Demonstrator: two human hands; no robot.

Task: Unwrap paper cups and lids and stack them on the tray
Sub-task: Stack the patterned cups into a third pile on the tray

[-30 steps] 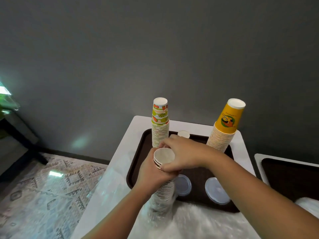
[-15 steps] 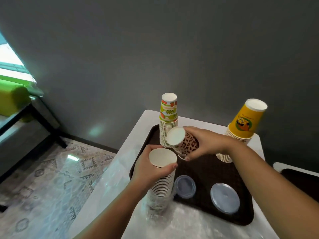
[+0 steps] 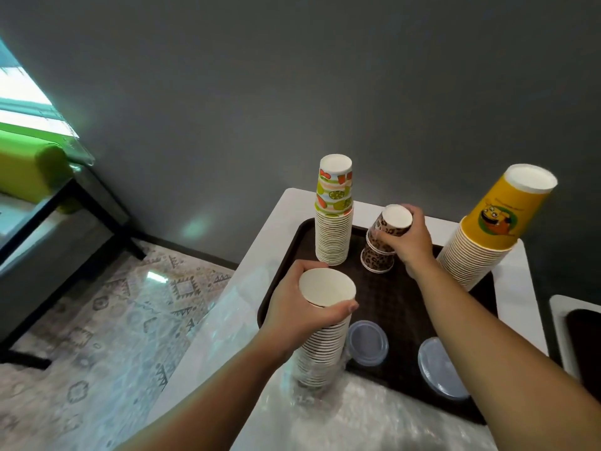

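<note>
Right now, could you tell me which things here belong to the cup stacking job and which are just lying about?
Part of the job:
leopard-print cups under the right hand
wrapped cup stack gripped by the left hand
fruit-print stack
yellow stack
two clear lids
brown tray

Just lying about:
green cushion
patterned rug
second tray

Dark grey wall (image 3: pixel 292 92) behind; white surface (image 3: pixel 507 294) with rounded corners, set against it. Floor with a pale patterned rug (image 3: pixel 107 320) at left, a dark skirting strip (image 3: pixel 188 252) along the wall's foot, a black-framed piece of furniture (image 3: pixel 65 222) bearing a lime-green cushion (image 3: pixel 32 170), bright window (image 3: pixel 22 102) above it. Second white surface (image 3: pixel 557 307) at far right, just beside the first, carrying a second dark tray (image 3: pixel 585 346)
</note>
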